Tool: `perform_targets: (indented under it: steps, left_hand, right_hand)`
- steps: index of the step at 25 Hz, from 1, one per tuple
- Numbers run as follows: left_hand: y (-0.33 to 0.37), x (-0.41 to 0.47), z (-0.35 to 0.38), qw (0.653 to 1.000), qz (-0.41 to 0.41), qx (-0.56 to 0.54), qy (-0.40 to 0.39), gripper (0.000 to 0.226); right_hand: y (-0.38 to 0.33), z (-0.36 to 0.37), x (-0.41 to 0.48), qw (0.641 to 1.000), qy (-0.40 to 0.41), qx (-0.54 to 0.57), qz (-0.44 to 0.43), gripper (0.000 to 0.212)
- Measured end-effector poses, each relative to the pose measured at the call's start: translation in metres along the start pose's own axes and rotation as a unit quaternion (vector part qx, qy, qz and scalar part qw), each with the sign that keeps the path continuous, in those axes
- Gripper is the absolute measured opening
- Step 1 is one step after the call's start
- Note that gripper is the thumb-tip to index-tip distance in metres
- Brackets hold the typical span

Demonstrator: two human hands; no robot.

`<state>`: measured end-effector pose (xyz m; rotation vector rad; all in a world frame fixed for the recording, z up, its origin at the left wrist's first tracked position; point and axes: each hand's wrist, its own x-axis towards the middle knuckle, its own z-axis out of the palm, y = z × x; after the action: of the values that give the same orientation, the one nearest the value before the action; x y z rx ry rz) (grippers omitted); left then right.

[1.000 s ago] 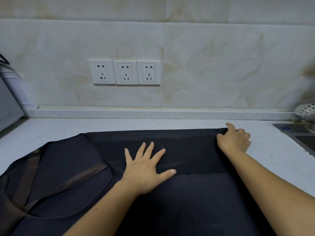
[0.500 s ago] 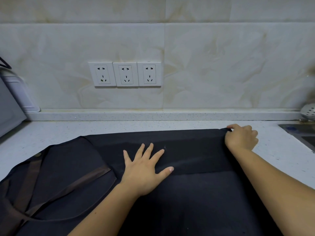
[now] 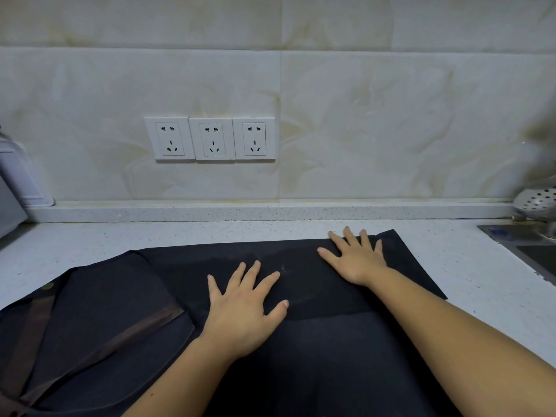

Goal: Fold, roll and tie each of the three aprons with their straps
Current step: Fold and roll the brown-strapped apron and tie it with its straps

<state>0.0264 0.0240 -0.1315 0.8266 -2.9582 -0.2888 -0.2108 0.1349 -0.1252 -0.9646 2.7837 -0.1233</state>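
One dark apron point(image 3: 316, 356) with brown straps point(image 3: 135, 332) lay on the desk point(image 3: 481, 281). Left hand point(image 3: 243, 308) at centre and right hand point(image 3: 355, 260) further right pressed it flat, fingers spread.

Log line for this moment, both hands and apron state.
left hand: flat, open on apron | right hand: flat, open near far right corner | apron: spread on counter, unrolled | brown strap: loose, untied

The white speckled stone tabletop point(image 3: 210, 236) carries a dark navy fabric apron point(image 3: 316, 356) with brown straps, spread flat. To the apron's right, a steel sink point(image 3: 529, 254) is set into the tabletop.
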Motion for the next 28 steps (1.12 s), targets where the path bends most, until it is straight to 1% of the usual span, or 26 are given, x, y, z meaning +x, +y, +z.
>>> perform_targets:
  steps: [3,5,7,9,11,13,14,15,16,18,19,20,21,23,25,26,28]
  left_hand:
    - [0.0,0.001,0.001,1.0,-0.002,0.012,0.004,0.061]
    - [-0.001,0.0,0.002,1.0,-0.007,0.014,-0.002,0.059]
    - [-0.003,0.002,0.001,1.0,-0.018,0.014,-0.007,0.057]
    - [-0.004,0.003,0.001,1.0,-0.022,0.016,-0.015,0.056]
    - [-0.004,0.002,0.001,1.0,-0.022,0.011,-0.017,0.056]
    - [-0.005,0.002,0.0,1.0,-0.023,0.009,-0.018,0.056]
    - [-0.005,0.003,-0.001,0.999,-0.022,0.01,-0.021,0.057]
    - [-0.003,0.005,-0.002,1.0,-0.015,0.007,-0.023,0.057]
    - [-0.004,0.005,-0.002,1.0,-0.01,0.0,-0.024,0.058]
    - [-0.01,0.004,-0.003,1.0,-0.016,-0.02,-0.012,0.058]
    - [-0.014,0.005,-0.005,0.999,-0.028,-0.033,0.003,0.056]
    - [-0.019,0.007,-0.007,0.997,-0.047,-0.056,0.023,0.055]
    - [-0.027,0.007,-0.01,0.991,-0.077,-0.101,0.046,0.055]
    - [-0.035,0.008,-0.015,0.958,-0.138,-0.231,0.101,0.061]
    - [-0.039,0.008,-0.02,0.914,-0.162,-0.334,0.163,0.064]
    - [-0.039,0.008,-0.023,0.899,-0.167,-0.36,0.186,0.064]
    - [-0.041,0.008,-0.024,0.887,-0.176,-0.378,0.201,0.063]
  right_hand:
    - [-0.003,0.001,0.006,1.0,0.02,0.007,0.019,0.074]
    - [-0.006,0.006,0.002,0.998,0.06,0.009,0.013,0.071]
    - [0.002,0.008,-0.001,0.998,0.068,0.001,0.006,0.071]
    - [0.021,0.004,0.001,0.998,0.043,0.008,0.036,0.077]
    - [0.042,-0.006,0.004,0.996,0.018,0.014,0.084,0.082]
    - [0.047,-0.012,0.003,0.991,0.02,0.004,0.136,0.083]
    - [0.039,-0.012,0.0,0.988,0.034,-0.015,0.147,0.081]
    - [0.024,-0.009,-0.006,0.99,0.05,-0.031,0.131,0.078]
    - [-0.001,-0.002,-0.013,0.995,0.06,-0.031,0.079,0.073]
    - [-0.065,0.018,-0.03,0.996,0.05,0.002,-0.072,0.061]
    - [-0.095,0.025,-0.038,0.99,0.039,0.008,-0.136,0.057]
    - [-0.12,0.03,-0.044,0.983,0.029,0.005,-0.182,0.055]
    - [-0.141,0.033,-0.045,0.978,0.019,-0.001,-0.209,0.053]
    - [-0.164,0.033,-0.039,0.977,0.004,-0.005,-0.214,0.053]
    - [-0.18,0.034,-0.031,0.978,-0.012,-0.005,-0.208,0.056]
    - [-0.186,0.037,-0.027,0.977,-0.014,-0.017,-0.212,0.059]
    - [-0.199,0.043,-0.022,0.972,-0.006,-0.059,-0.227,0.072]
